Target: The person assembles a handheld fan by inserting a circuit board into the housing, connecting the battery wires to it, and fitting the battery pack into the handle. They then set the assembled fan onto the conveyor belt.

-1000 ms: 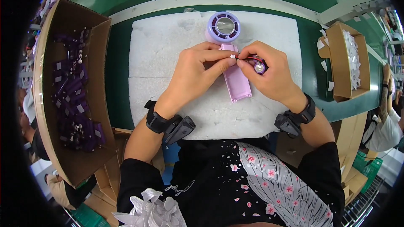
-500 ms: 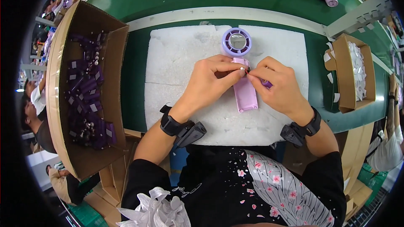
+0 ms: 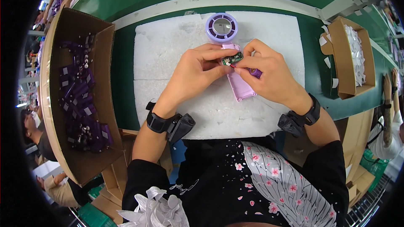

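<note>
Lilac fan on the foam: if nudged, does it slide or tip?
The fan lies flat on the foam pad, so tipping seems unlikely. It looks like light hollow plastic. The round head might make it pivot rather than slide straight.

We wear black shirt [image 3: 219,185], pink blossom print, grey-white streaked panel on right side. Our forearms bare. Black strap with dark clip-on device on each wrist: left [image 3: 162,122], right [image 3: 304,117].
</note>
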The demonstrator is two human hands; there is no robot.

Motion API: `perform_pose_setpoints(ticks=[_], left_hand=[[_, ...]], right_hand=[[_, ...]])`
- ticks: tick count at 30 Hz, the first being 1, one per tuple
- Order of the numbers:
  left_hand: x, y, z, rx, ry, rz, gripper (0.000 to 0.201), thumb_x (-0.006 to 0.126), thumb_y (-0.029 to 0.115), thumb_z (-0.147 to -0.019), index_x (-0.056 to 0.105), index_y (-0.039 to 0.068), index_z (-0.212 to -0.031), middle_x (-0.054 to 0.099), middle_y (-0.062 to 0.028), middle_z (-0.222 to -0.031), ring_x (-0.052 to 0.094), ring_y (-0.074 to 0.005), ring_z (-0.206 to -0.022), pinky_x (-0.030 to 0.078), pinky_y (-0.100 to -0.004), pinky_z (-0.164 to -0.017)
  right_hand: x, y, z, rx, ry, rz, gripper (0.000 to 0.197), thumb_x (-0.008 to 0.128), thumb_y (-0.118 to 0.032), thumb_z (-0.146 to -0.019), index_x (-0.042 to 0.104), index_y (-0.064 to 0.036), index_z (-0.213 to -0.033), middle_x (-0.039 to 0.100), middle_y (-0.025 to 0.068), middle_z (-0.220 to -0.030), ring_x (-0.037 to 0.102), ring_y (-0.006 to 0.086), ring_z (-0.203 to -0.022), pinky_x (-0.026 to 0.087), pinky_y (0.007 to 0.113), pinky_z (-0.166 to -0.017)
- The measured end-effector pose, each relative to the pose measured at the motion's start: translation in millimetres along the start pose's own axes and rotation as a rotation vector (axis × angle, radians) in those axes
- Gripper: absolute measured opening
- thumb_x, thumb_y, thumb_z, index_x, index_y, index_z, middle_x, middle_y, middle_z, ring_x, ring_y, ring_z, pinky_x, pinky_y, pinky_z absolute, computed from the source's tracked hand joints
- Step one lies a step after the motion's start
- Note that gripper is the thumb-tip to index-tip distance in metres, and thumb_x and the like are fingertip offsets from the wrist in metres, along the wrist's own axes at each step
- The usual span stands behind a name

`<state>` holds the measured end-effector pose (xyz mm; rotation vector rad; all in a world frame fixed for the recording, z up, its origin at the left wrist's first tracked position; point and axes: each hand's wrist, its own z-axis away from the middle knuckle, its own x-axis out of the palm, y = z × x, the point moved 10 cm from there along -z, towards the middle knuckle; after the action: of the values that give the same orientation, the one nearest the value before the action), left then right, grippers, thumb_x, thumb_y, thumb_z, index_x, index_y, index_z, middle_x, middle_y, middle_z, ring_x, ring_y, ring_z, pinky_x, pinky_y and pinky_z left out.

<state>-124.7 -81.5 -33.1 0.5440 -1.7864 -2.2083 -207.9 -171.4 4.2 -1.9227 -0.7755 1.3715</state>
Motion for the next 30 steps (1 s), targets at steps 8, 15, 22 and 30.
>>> perform_pose_setpoints(ticks=[8, 15, 22, 30], left_hand=[[1, 6, 2, 0.063, 0.018, 0.006, 0.037, 0.066, -0.004, -0.085, 0.066, 0.004, -0.122, 0.061, -0.0089, -0.114, 0.063, -0.0124, -0.093, 0.053, -0.0240, -0.082], [3, 5, 1, 0.031, 0.027, -0.027, 0.036, 0.065, -0.004, -0.085, 0.067, 0.004, -0.120, 0.063, -0.0084, -0.113, 0.064, -0.0124, -0.092, 0.053, -0.0249, -0.080], [3, 4, -2, 0.101, 0.067, -0.061, 0.031, 0.064, 0.001, -0.085, 0.069, 0.005, -0.116, 0.067, -0.0125, -0.109, 0.067, -0.0190, -0.088, 0.053, -0.0286, -0.077], [13, 7, -12, 0.270, 0.111, -0.165, 0.031, 0.066, 0.007, -0.079, 0.072, 0.006, -0.110, 0.069, -0.0140, -0.096, 0.068, -0.0190, -0.080, 0.054, -0.0290, -0.072]], right_hand=[[0, 3, 1, 0.028, 0.000, -0.016, 0.006, 0.071, -0.004, -0.079, 0.071, 0.0002, -0.083, 0.054, 0.0079, -0.091, 0.054, 0.0154, -0.061, 0.043, 0.028, -0.058], [1, 5, 3, 0.051, -0.033, -0.030, 0.006, 0.071, -0.002, -0.079, 0.071, 0.0008, -0.084, 0.053, 0.0084, -0.090, 0.054, 0.0157, -0.065, 0.043, 0.028, -0.060], [1, -6, 1, -0.041, -0.025, 0.038, 0.008, 0.071, 0.000, -0.077, 0.068, 0.0028, -0.084, 0.052, 0.0089, -0.090, 0.055, 0.0188, -0.071, 0.046, 0.029, -0.063], [-7, -3, 2, -0.041, -0.081, 0.080, 0.007, 0.069, 0.000, -0.077, 0.067, 0.0016, -0.084, 0.052, 0.0108, -0.088, 0.057, 0.0237, -0.075, 0.047, 0.032, -0.066]])
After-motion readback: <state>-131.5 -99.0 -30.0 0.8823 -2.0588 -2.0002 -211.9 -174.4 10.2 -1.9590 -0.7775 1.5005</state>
